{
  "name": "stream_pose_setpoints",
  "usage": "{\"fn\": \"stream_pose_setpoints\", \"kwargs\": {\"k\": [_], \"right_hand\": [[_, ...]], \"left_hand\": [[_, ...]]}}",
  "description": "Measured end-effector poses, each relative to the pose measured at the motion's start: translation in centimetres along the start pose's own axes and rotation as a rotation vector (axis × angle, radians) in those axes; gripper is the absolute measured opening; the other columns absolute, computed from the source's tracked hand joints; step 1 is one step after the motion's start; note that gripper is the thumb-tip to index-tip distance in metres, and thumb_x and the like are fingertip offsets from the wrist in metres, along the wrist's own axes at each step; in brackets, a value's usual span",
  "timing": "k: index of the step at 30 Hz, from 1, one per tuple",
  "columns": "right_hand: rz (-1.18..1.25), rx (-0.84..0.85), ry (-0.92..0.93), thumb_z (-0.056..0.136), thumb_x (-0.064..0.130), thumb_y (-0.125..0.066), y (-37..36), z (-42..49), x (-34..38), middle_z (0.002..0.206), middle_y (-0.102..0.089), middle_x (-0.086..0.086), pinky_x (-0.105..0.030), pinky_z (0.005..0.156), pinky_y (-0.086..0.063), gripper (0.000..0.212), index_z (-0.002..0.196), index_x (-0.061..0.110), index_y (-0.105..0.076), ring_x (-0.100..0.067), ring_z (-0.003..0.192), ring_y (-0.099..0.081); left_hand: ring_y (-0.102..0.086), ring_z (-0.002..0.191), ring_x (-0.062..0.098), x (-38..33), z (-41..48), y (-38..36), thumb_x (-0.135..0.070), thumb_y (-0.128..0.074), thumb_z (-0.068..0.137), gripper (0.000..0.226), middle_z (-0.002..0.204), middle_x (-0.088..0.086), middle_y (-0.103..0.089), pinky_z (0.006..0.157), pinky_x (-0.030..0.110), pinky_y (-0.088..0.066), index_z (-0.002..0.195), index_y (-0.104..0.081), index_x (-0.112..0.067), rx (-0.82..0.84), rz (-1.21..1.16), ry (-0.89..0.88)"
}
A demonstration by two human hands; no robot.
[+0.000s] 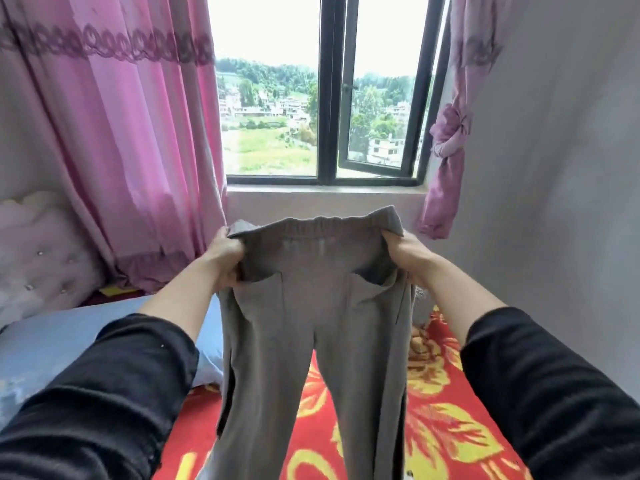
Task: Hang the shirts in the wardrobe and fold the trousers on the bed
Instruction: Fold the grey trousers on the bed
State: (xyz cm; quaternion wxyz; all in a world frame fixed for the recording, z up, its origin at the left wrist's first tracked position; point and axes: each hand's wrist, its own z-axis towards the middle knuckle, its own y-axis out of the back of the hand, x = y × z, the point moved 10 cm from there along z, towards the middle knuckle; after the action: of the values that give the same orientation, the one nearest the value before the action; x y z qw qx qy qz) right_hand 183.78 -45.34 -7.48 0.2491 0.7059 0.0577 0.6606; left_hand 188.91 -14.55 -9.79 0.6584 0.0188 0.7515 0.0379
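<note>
A pair of grey trousers (313, 334) with an elastic waistband hangs in the air in front of me, legs dangling down over the bed (450, 410). My left hand (223, 258) grips the left end of the waistband. The right end is gripped by my right hand (407, 256). Both arms are stretched forward in black sleeves, holding the waist spread wide. The bed carries a red cover with yellow flowers. No shirts or wardrobe are in view.
A light blue pillow (69, 344) lies at the bed's left, beside a padded pink headboard (38, 251). Pink curtains (114, 133) hang left and right of a window (332, 98), whose right pane stands ajar. A grey wall (554, 168) borders the right side.
</note>
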Motion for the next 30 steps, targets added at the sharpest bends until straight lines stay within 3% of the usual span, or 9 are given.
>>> {"fn": "stream_pose_setpoints", "kwargs": {"k": [2, 4, 7, 11, 14, 18, 20, 27, 30], "right_hand": [[-0.051, -0.060, 0.163, 0.101, 0.029, -0.038, 1.2, 2.0, 2.3, 0.117, -0.058, -0.003, -0.031, 0.092, -0.041, 0.028, 0.122, 0.022, -0.055, -0.023, 0.107, -0.053], [-0.079, -0.149, 0.288, 0.096, 0.030, -0.043, 3.1, 3.8, 4.7, 0.112, -0.063, -0.004, -0.033, 0.088, -0.044, 0.020, 0.108, 0.025, -0.057, -0.022, 0.102, -0.057], [-0.045, -0.271, 0.468, 0.087, 0.036, -0.051, 5.5, 4.6, 7.8, 0.110, -0.064, 0.004, -0.037, 0.097, -0.047, 0.034, 0.119, 0.031, -0.061, -0.019, 0.108, -0.057], [0.112, -0.311, 0.624, 0.087, 0.013, -0.047, 6.9, 2.9, 10.7, 0.101, -0.062, 0.013, -0.017, 0.092, -0.045, 0.037, 0.120, 0.018, -0.063, -0.003, 0.100, -0.057], [0.177, -0.301, 0.678, 0.081, 0.021, -0.046, 6.6, 1.0, 11.3, 0.114, -0.063, -0.008, -0.023, 0.091, -0.048, 0.036, 0.113, 0.016, -0.064, -0.010, 0.105, -0.059], [0.215, -0.299, 0.606, 0.092, 0.014, -0.049, 5.0, -1.4, 7.6, 0.102, -0.062, 0.009, -0.004, 0.078, -0.040, 0.025, 0.112, 0.020, -0.061, 0.016, 0.090, -0.056], [0.265, -0.273, 0.572, 0.095, 0.013, -0.050, 3.8, -2.8, 5.1, 0.099, -0.062, 0.011, -0.004, 0.074, -0.041, 0.021, 0.112, 0.018, -0.060, 0.017, 0.084, -0.058], [0.130, -0.081, 0.204, 0.092, 0.017, -0.056, -2.8, -8.3, -12.1, 0.089, -0.067, 0.008, -0.024, 0.077, -0.047, 0.014, 0.100, 0.018, -0.067, -0.005, 0.087, -0.060], [0.065, 0.106, 0.049, 0.084, 0.011, -0.064, -6.5, -12.4, -20.7, 0.074, -0.061, 0.006, -0.020, 0.058, -0.044, 0.006, 0.084, 0.016, -0.069, 0.003, 0.062, -0.051]], "left_hand": [[-0.061, 0.085, 0.021, -2.5, 2.4, 0.7, -0.024, -0.055, 0.092, 0.024, 0.109, 0.016, -0.061, 0.076, 0.038, -0.053, 0.115, -0.051, -0.017, -0.104, 0.073, -0.210], [-0.055, 0.103, 0.023, -6.4, 2.8, 0.9, -0.024, -0.048, 0.096, 0.023, 0.112, 0.004, -0.057, 0.092, 0.035, -0.047, 0.119, -0.049, -0.021, -0.168, 0.193, -0.422], [-0.053, 0.099, 0.005, -13.5, 0.7, 0.4, 0.003, -0.038, 0.085, 0.034, 0.103, -0.007, -0.053, 0.084, 0.017, -0.044, 0.112, -0.047, -0.013, -0.137, 0.171, -0.839], [-0.045, 0.087, -0.012, -17.5, -1.8, 1.2, 0.010, -0.030, 0.072, 0.043, 0.096, -0.009, -0.045, 0.085, 0.013, -0.039, 0.103, -0.041, -0.016, -0.182, 0.106, -1.105], [-0.046, 0.091, -0.004, -16.8, -2.3, 2.1, 0.011, -0.031, 0.071, 0.043, 0.099, -0.002, -0.046, 0.088, 0.021, -0.041, 0.104, -0.042, -0.015, -0.231, 0.078, -1.077], [-0.049, 0.092, 0.010, -12.1, -3.4, 3.5, -0.005, -0.037, 0.076, 0.029, 0.097, -0.001, -0.052, 0.089, 0.030, -0.046, 0.100, -0.048, -0.017, -0.260, -0.002, -0.950], [-0.051, 0.091, 0.013, -8.5, -4.4, 3.6, -0.011, -0.042, 0.077, 0.024, 0.096, 0.000, -0.053, 0.086, 0.034, -0.048, 0.097, -0.049, -0.021, -0.259, -0.023, -0.878], [-0.054, 0.074, 0.004, 12.6, -9.1, 3.9, -0.003, -0.059, 0.074, 0.028, 0.071, -0.019, -0.064, 0.069, 0.023, -0.046, 0.082, -0.059, -0.029, -0.169, 0.080, -0.397], [-0.055, 0.070, 0.006, 23.0, -13.4, 4.3, -0.015, -0.066, 0.061, 0.021, 0.071, -0.014, -0.066, 0.067, 0.029, -0.046, 0.080, -0.063, -0.025, -0.075, 0.204, -0.121]]}}
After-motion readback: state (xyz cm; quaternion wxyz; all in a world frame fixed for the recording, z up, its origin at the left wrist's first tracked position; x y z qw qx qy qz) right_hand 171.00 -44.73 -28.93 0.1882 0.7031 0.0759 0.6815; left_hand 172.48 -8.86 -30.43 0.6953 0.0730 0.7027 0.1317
